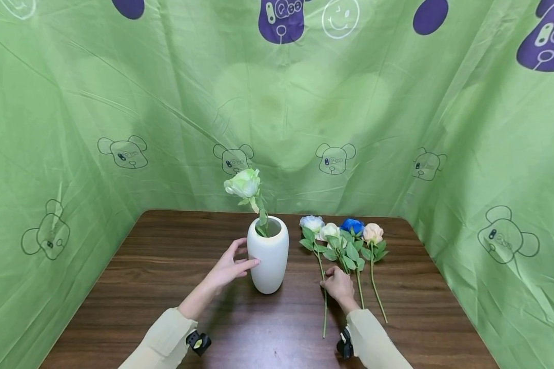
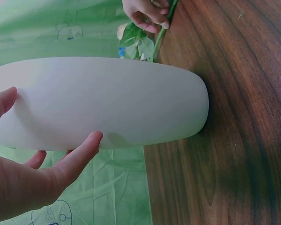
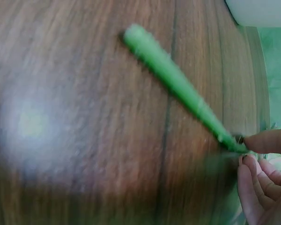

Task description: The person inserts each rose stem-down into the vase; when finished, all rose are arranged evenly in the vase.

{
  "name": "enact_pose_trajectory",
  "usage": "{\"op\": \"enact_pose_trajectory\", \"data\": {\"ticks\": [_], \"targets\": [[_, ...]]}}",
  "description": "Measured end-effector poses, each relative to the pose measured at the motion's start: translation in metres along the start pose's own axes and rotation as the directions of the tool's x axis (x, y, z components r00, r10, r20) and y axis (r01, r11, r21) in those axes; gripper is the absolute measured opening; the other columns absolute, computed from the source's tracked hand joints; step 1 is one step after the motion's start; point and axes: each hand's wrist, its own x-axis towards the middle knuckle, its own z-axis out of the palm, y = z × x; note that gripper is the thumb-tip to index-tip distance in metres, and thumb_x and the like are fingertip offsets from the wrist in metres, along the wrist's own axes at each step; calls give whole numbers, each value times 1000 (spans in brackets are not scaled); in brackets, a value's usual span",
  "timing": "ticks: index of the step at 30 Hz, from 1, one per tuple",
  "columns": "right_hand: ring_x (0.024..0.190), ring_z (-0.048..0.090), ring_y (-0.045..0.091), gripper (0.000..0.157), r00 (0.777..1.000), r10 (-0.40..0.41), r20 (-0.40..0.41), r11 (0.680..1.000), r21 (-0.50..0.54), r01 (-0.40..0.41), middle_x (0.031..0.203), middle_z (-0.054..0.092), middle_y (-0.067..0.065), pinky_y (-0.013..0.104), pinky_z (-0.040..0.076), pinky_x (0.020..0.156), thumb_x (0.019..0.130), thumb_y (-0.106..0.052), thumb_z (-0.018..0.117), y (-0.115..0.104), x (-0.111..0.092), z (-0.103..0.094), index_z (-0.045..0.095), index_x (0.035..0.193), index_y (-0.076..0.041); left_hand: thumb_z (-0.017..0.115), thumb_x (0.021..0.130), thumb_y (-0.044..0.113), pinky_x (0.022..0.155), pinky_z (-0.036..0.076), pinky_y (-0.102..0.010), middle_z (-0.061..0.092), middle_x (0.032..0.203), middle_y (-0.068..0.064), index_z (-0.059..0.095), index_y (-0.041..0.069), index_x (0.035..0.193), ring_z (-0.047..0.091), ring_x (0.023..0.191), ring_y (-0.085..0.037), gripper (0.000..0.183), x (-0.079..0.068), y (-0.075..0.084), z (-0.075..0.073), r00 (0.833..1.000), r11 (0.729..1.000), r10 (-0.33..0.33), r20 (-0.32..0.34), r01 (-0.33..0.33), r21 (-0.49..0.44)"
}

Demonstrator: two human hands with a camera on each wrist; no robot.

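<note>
A white vase [image 1: 269,266] stands upright on the table, with one pale green-white rose [image 1: 243,183] leaning left out of its mouth. My left hand [image 1: 231,267] holds the vase's left side, thumb on the front. In the left wrist view, thumb and fingers of that hand [image 2: 42,178] lie against the vase wall [image 2: 117,101]. To the right, my right hand [image 1: 339,286] pinches the stem of a pale blue rose [image 1: 311,223] lying on the table. The right wrist view shows the green stem [image 3: 173,79] running into the right hand's [image 3: 267,180] thumb and fingers.
Beside the pale blue rose lie a white rose [image 1: 330,231], a blue rose [image 1: 352,226] and a peach rose [image 1: 373,233], their leaves overlapping. Green printed cloth [image 1: 277,118] hangs behind the brown wooden table [image 1: 180,241] and on both sides.
</note>
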Motion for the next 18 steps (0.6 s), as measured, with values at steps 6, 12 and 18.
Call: {"op": "enact_pose_trajectory", "data": {"ticks": [6, 12, 18], "targets": [[75, 56, 29, 25, 998, 62, 10, 998, 9, -63, 82, 62, 3, 42, 42, 55, 66, -19, 72, -2, 0, 0, 62, 87, -11, 71, 76, 21, 80, 42, -50, 38, 126, -19, 31, 12, 131, 46, 108, -34, 69, 0, 0, 0, 1000, 1000, -1, 5, 1, 1], [73, 57, 28, 22, 999, 47, 12, 996, 73, -48, 81, 62, 5, 40, 43, 56, 68, -16, 69, 0, 3, -4, 63, 87, -8, 71, 75, 20, 80, 42, -49, 38, 126, -19, 32, 13, 131, 46, 108, -34, 68, 0, 1, 0, 1000, 1000, -7, 4, 7, 0], [62, 60, 27, 38, 987, -58, 148, 872, 489, -22, 81, 59, 18, 34, 50, 55, 70, 8, 63, 3, 5, -11, 51, 106, 9, 71, 75, 20, 78, 44, -46, 38, 126, -20, 32, 12, 131, 46, 108, -35, 68, 1, 2, 0, 1000, 1000, -10, 1, 10, 11]]}}
